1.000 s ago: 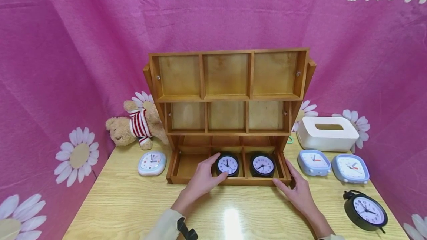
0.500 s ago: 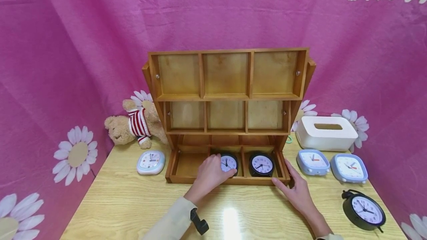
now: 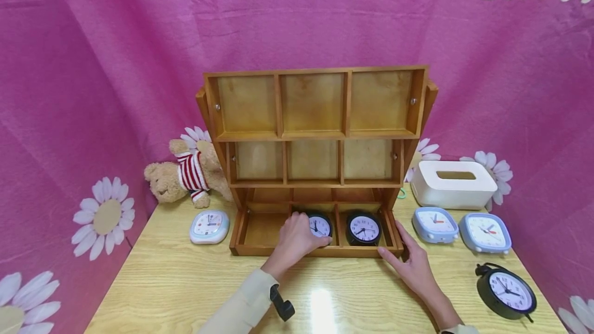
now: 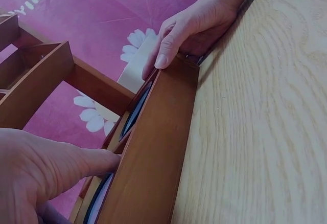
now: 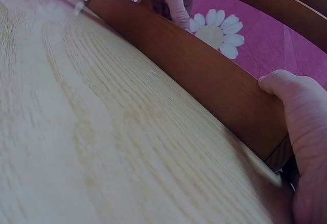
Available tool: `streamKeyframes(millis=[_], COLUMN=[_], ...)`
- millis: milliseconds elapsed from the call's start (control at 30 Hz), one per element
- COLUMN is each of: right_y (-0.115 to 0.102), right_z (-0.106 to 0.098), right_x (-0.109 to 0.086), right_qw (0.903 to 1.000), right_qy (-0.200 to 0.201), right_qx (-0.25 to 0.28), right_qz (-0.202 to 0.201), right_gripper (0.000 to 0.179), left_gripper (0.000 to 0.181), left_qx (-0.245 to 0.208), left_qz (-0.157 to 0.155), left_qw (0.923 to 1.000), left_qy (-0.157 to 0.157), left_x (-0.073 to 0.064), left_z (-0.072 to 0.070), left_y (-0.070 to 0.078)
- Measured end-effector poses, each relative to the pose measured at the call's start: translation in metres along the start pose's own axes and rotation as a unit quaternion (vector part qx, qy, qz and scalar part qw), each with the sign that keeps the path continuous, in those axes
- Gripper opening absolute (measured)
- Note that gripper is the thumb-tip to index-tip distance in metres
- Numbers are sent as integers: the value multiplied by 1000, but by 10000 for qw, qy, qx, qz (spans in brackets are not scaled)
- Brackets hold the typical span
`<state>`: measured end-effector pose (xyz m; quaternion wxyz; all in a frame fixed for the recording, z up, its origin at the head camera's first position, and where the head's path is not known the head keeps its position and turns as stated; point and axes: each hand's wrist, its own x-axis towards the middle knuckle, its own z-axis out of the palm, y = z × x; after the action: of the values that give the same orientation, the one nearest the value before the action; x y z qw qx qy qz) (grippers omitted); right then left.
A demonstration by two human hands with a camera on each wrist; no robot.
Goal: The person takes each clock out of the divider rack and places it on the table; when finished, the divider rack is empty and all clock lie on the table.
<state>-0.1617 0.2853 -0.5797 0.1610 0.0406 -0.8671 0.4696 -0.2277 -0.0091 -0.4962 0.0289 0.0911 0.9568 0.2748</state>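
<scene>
A brown wooden shelf point(image 3: 313, 135) with three tiers of compartments stands on the table. In its bottom tier, a black round alarm clock point(image 3: 320, 224) sits in the middle compartment and a second black alarm clock point(image 3: 364, 228) in the right one. My left hand point(image 3: 299, 236) grips the middle clock, thumb at its lower right edge and fingers at its left side, partly covering the dial. At the bottom tier's right front corner, my right hand point(image 3: 413, 262) holds the shelf. Its thumb lies on the front rim, as the right wrist view also shows, and its fingers along the outer side.
Two blue alarm clocks point(image 3: 435, 224) and a black alarm clock point(image 3: 507, 291) stand at the right, before a white tissue box point(image 3: 455, 185). Left of the shelf are a white-and-blue clock point(image 3: 209, 226) and a teddy bear point(image 3: 190, 177). A pink curtain point(image 3: 315, 24) hangs behind.
My left hand has shifted right over the middle clock, its thumb going from the clock's lower edge to its lower right. The right hand keeps its hold on the shelf corner.
</scene>
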Motion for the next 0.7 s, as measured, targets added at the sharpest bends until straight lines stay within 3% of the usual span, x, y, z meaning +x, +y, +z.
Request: streamKeyframes(millis=[500, 700], right_y=[0, 1], right_z=[1, 0], right_x=[-1, 0], right_qw=[10000, 10000], right_qy=[-39, -9], right_qx=[13, 28], right_qz=[75, -4], right_gripper=[85, 85], left_gripper=[63, 60], left_qx=[-158, -287], left_qz=[-88, -3], left_qw=[9998, 9996], left_qy=[-53, 74], left_x=[0, 0], left_z=[2, 5], left_y=[1, -2])
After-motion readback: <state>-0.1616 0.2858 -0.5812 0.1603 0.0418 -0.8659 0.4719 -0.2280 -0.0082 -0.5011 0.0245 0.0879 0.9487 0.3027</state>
